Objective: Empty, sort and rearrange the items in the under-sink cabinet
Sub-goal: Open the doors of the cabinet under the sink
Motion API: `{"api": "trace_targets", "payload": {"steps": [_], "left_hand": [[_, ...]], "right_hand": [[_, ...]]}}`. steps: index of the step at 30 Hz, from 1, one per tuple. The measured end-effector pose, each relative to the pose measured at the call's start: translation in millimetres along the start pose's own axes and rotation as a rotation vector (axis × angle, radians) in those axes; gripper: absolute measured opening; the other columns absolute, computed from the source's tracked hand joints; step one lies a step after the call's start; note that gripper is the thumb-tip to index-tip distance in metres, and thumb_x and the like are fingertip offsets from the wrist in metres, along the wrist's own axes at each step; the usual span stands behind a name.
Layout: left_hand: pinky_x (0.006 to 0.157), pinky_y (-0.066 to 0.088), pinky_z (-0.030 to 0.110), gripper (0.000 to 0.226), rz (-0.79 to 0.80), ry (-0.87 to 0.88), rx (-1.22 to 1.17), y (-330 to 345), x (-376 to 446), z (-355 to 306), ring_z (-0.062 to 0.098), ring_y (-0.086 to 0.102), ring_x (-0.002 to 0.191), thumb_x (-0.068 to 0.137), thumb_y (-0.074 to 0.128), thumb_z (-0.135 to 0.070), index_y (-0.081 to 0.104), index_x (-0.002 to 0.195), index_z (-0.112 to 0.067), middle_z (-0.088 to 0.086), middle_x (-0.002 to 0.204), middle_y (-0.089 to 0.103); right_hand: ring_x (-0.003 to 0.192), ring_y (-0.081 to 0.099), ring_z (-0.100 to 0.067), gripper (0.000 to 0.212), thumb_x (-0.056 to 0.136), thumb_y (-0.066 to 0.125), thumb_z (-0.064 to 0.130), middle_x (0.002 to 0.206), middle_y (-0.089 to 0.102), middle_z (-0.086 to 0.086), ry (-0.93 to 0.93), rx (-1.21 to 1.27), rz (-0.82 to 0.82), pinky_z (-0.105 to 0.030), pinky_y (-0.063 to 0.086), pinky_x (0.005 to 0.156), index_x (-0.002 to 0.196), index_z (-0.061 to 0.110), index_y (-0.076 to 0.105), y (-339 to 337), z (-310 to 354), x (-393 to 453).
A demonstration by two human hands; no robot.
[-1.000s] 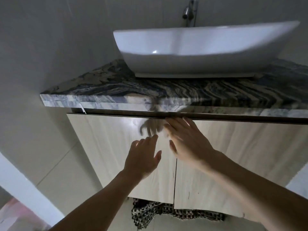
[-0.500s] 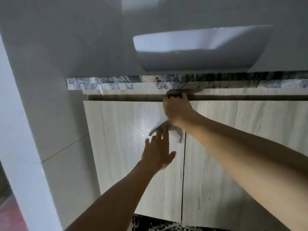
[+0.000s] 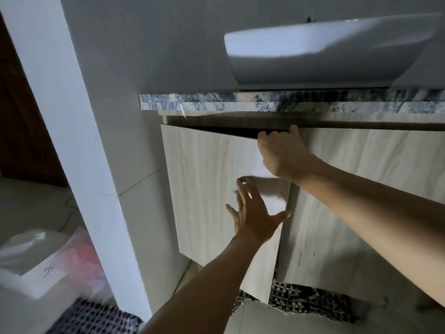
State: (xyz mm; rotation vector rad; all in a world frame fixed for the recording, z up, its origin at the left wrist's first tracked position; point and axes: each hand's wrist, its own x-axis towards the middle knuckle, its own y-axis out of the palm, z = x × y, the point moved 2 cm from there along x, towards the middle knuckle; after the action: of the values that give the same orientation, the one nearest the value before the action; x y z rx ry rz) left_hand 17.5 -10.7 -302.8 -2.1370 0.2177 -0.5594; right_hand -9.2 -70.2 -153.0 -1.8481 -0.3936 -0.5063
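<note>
Right hand: the right hand (image 3: 281,150) has its fingers curled over the top edge of the left cabinet door (image 3: 212,189), gripping it near the corner where the two doors meet.
Left hand: the left hand (image 3: 255,218) is spread with fingers straight in front of that same door's face; it looks to be touching the wood, though motion blur makes that hard to confirm.
Left cabinet door: swung ajar, its top edge standing away from the frame with a dark wedge of gap behind it.
Right cabinet door (image 3: 361,213): flush against the frame, closed.
Cabinet contents: hidden behind the doors.
Desk: a veined stone desk (image 3: 216,102) tops the cabinet, and a white basin (image 3: 313,51) sits on it.
Floor: a black-and-white woven mat (image 3: 313,302) lies under the cabinet.
Left side: a white wall edge (image 3: 72,141), with a pinkish plastic bag (image 3: 81,259) on the floor beyond it.
</note>
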Motion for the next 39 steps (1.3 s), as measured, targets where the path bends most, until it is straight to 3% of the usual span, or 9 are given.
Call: {"api": "trace_targets", "payload": {"steps": [8,16,22,24,27,30,33,35,39], "left_hand": [[0.119,0.010,0.052,0.126,-0.151,-0.119,-0.207,-17.3,-34.1,11.9,0.030,-0.008,0.147,0.071,0.067,-0.061,-0.016,0.148,-0.007,0.012,0.158,-0.015],[0.117,0.021,0.043,0.115,-0.173,0.078,-0.346,-92.3,-81.2,80.1,0.015,0.008,0.148,0.064,0.061,-0.066,-0.008,0.150,-0.035,-0.009,0.161,0.001],[0.115,0.030,0.043,0.102,-0.134,0.050,-0.244,-148.3,-116.1,139.8,0.014,0.026,0.143,0.067,0.062,-0.059,0.008,0.150,-0.036,-0.010,0.156,0.025],[0.109,0.037,0.045,0.093,-0.150,-0.003,-0.160,-161.7,-127.5,153.9,0.014,0.046,0.131,0.069,0.058,-0.061,0.017,0.148,-0.035,-0.008,0.150,0.038],[0.100,0.045,0.037,0.082,-0.186,-0.073,-0.088,-182.5,-144.2,172.0,0.000,0.062,0.098,0.069,0.054,-0.064,0.036,0.141,-0.028,-0.014,0.123,0.060],[0.088,0.049,0.034,0.056,-0.226,-0.172,-0.028,-201.1,-158.5,192.0,0.014,0.062,0.097,0.069,0.058,-0.058,0.056,0.114,-0.026,-0.017,0.096,0.064],[0.092,0.050,0.039,0.049,-0.325,-0.327,-0.118,-214.9,-165.1,215.4,0.024,0.064,0.102,0.071,0.064,-0.043,0.064,0.110,-0.015,0.004,0.110,0.069],[0.095,0.048,0.040,0.043,-0.378,-0.474,-0.154,-224.1,-166.9,226.9,0.027,0.061,0.110,0.079,0.069,-0.035,0.064,0.114,-0.011,0.010,0.121,0.065],[0.081,0.046,0.034,0.047,-0.313,-0.594,-0.030,-229.8,-161.4,226.0,0.028,0.060,0.099,0.086,0.066,-0.036,0.060,0.119,-0.004,0.012,0.112,0.065]], "right_hand": [[0.066,0.044,-0.021,0.022,0.093,0.050,0.009,0.061,0.035,0.003,-0.107,0.135,-0.020,-0.043,0.036,0.089,0.075,0.015,0.041,-41.9,41.6,-23.1],[0.046,0.038,-0.014,0.035,0.083,0.064,0.020,0.052,0.039,0.002,-0.273,0.731,0.025,-0.025,0.027,0.046,0.060,0.013,0.039,-70.0,93.2,-33.9],[0.054,0.049,-0.005,0.037,0.086,0.061,0.043,0.062,0.049,0.008,-0.446,0.903,0.057,-0.029,0.044,0.056,0.098,0.008,0.058,-72.8,150.7,-38.1],[0.057,0.051,-0.008,0.038,0.087,0.060,0.046,0.060,0.049,0.010,-0.468,0.907,0.004,-0.029,0.042,0.057,0.095,0.009,0.057,-73.1,170.8,-35.6],[0.077,0.060,-0.021,0.038,0.085,0.056,0.055,0.080,0.061,0.002,-0.443,0.885,-0.022,-0.031,0.041,0.060,0.086,0.018,0.051,-73.6,202.8,-29.0],[0.090,0.060,-0.023,0.038,0.088,0.055,0.052,0.102,0.062,-0.003,-0.489,0.882,0.051,-0.030,0.040,0.062,0.105,0.018,0.053,-77.6,230.0,-24.8],[0.122,0.051,-0.028,0.057,0.092,0.054,0.041,0.137,0.049,-0.010,-0.558,0.857,0.207,-0.034,0.047,0.088,0.140,0.015,0.036,-75.5,241.9,-22.6],[0.139,0.033,-0.031,0.074,0.092,0.053,0.043,0.154,0.027,-0.010,-0.585,0.780,0.323,-0.043,0.037,0.109,0.151,0.022,0.013,-65.4,241.7,-25.1],[0.145,0.021,-0.027,0.081,0.091,0.055,0.041,0.159,0.014,-0.008,-0.572,0.695,0.407,-0.043,0.026,0.116,0.152,0.023,0.004,-45.5,222.0,-28.3]]}}
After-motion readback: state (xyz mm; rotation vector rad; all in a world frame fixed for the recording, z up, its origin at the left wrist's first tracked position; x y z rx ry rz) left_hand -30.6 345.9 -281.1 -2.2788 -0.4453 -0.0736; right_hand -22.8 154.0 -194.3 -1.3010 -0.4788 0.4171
